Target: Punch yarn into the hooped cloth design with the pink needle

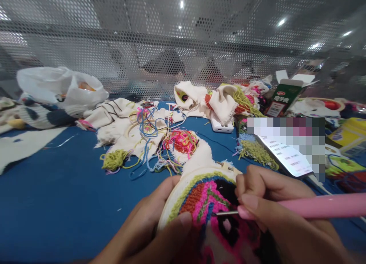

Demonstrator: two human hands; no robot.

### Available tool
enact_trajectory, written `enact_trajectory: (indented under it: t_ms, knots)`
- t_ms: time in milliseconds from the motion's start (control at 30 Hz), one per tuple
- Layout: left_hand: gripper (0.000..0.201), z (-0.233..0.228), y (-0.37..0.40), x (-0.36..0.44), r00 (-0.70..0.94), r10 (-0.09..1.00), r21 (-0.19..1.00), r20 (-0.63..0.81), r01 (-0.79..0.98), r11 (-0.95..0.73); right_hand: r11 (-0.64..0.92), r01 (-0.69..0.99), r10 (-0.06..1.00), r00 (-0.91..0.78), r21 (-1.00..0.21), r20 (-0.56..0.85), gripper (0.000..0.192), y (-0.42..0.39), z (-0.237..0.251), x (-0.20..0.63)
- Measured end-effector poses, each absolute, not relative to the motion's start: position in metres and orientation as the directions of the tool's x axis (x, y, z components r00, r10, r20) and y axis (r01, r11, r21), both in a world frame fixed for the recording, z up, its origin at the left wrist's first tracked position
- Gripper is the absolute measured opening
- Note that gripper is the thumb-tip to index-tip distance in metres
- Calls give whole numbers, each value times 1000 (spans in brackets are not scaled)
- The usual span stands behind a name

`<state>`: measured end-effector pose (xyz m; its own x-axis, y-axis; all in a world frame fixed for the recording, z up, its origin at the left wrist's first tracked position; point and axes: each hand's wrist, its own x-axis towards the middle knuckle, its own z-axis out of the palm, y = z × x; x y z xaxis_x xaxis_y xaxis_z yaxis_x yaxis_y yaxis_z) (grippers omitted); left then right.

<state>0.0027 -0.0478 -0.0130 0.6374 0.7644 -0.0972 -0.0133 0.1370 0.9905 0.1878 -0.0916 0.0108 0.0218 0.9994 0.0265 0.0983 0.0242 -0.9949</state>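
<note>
An embroidery hoop (168, 208) with cream cloth stands tilted toward me at the bottom middle. Its yarn design (197, 197) has yellow-green, blue, rust red, bright pink and black areas. My left hand (160, 222) grips the hoop's left side, the thumb lying over the front. In my right hand (263, 195) is a pink-handled punch needle (309, 206), held between thumb and fingers. Its metal tip touches the design beside a short blue strip. The lower part of the hoop runs out of view or is dim.
Tangled yarn (148, 123) and cloth scraps (122, 138) lie behind the hoop on the blue table (71, 203). A lit phone (286, 153), a green box (286, 92) and a yellow package (350, 136) are at right. A white plastic bag (57, 84) sits back left, before a perforated metal screen (128, 46).
</note>
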Motion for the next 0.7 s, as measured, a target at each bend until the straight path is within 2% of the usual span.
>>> enact_trajectory:
  t_ms: [200, 333, 533, 700]
  knots:
    - [43, -17, -52, 6, 607, 789, 982, -94, -72, 173, 39, 33, 994, 99, -999, 42, 26, -93, 6, 187]
    - [42, -17, -51, 6, 607, 790, 987, -88, -52, 150, 31, 14, 990, 138, -999, 33, 27, -93, 5, 185]
    - [40, -16, -50, 4, 627, 774, 992, -87, -16, 125, -29, 199, 992, 125, -980, -4, 28, -91, 11, 181]
    - [46, -16, -50, 2, 609, 790, 997, -67, 7, 80, -57, 233, 998, 7, -971, -57, 28, -88, 19, 180]
